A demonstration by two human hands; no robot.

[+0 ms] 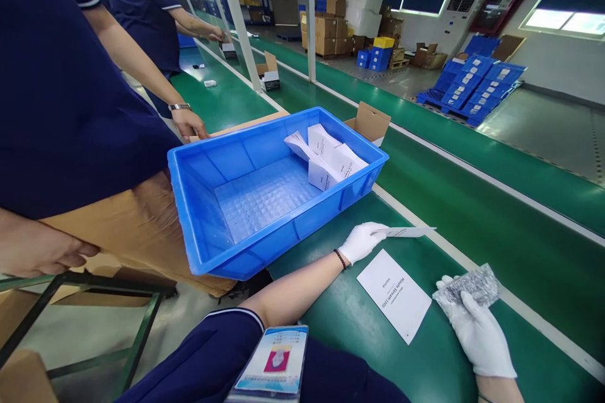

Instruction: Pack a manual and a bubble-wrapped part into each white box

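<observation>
My left hand (363,242), in a white glove, pinches a thin white booklet (410,232) by its edge, just above the green bench. My right hand (479,327), gloved too, is closed around a small item in bubble wrap (472,286); what lies inside the wrap I cannot make out. Between the two hands a white printed booklet (394,296) lies flat on the green surface. Beyond my left hand stands a blue plastic bin (278,245), with several folded white booklets (331,157) piled at its right end.
Behind the bin an open cardboard box (372,123) stands near the green conveyor belt (454,201). A co-worker's hand (188,123) is at the bin's far left side. Farther back are another person (142,12), a white post (311,28) and stacked blue bins (477,82).
</observation>
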